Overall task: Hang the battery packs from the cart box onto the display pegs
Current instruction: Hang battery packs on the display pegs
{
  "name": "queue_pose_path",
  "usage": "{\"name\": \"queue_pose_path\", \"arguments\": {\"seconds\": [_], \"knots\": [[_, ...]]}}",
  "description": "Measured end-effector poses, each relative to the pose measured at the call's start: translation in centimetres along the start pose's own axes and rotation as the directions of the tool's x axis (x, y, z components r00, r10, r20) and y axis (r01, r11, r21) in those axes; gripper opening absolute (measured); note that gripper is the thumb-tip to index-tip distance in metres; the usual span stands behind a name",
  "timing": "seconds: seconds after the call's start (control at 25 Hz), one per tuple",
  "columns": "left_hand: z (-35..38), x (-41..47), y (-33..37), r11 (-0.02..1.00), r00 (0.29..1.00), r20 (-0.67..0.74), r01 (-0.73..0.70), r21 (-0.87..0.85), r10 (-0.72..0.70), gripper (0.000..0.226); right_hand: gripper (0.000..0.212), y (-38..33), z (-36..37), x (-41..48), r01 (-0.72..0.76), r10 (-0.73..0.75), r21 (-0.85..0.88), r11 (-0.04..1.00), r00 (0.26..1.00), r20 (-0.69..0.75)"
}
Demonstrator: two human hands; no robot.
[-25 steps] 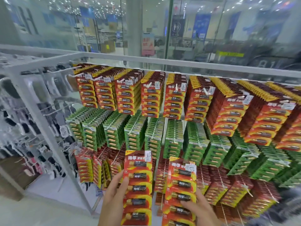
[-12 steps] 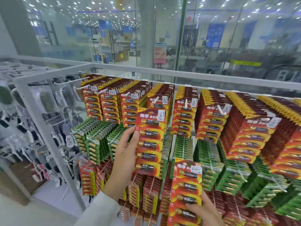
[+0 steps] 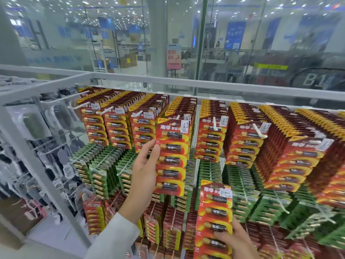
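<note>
Reds and greens before us
We see red battery packs [image 3: 170,157] with yellow wave bands, green battery packs [image 3: 104,174], white pegs [image 3: 258,130].

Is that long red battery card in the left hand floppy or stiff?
Probably fairly stiff: the red battery pack looks flat though the left hand grips only its left edge. It is likely heavy for a card, with five batteries down it. Its glossy front may be a bit slippery.
</note>
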State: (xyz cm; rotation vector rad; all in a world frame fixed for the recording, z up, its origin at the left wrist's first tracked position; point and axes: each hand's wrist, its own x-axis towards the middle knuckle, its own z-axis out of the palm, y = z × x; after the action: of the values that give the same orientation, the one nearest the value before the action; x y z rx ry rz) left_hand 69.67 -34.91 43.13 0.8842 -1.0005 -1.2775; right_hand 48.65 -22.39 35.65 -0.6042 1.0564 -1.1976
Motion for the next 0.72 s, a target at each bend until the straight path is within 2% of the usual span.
{"name": "queue_pose_path", "arguments": {"seconds": [0.08, 0.2, 0.32, 0.48, 0.6, 0.72], "knots": [[0.0, 0.5, -0.4, 1.000, 1.000, -0.004, 0.019, 0.008, -0.018, 0.030, 0.119, 0.0, -0.2, 0.3, 0.008, -0.008, 0.038, 0.999, 1.000, 0.011], [0.3, 2.0, -1.0, 0.999, 0.999, -0.009, 0.035, 0.031, -0.035, 0.022, 0.080, -1.8, 0.7, 0.3, 0.093, -0.098, 0.193, 0.977, 0.995, 0.019], [0.8, 3.7, -1.7, 0.996, 1.000, -0.029, 0.014, 0.084, -0.011, 0.021, 0.040, -4.7, 0.9, -0.3, 0.221, -0.216, 0.201, 0.954, 0.975, -0.044], [1.5, 5.2, -2.3, 0.993, 0.999, 0.003, -0.043, 0.108, 0.043, 0.024, 0.046, -8.1, 0.8, -0.6, 0.384, -0.354, 0.078, 0.920, 0.900, -0.254], [1.6, 5.8, -2.6, 0.993, 0.999, 0.011, -0.044, 0.109, 0.043, 0.025, 0.057, -9.4, 0.6, -0.6, 0.431, -0.416, -0.025, 0.902, 0.852, -0.318], [1.4, 6.2, -2.8, 0.991, 0.998, 0.017, -0.059, 0.121, 0.058, 0.025, 0.051, -10.1, 0.6, -0.5, 0.455, -0.446, -0.053, 0.889, 0.832, -0.330]]}}
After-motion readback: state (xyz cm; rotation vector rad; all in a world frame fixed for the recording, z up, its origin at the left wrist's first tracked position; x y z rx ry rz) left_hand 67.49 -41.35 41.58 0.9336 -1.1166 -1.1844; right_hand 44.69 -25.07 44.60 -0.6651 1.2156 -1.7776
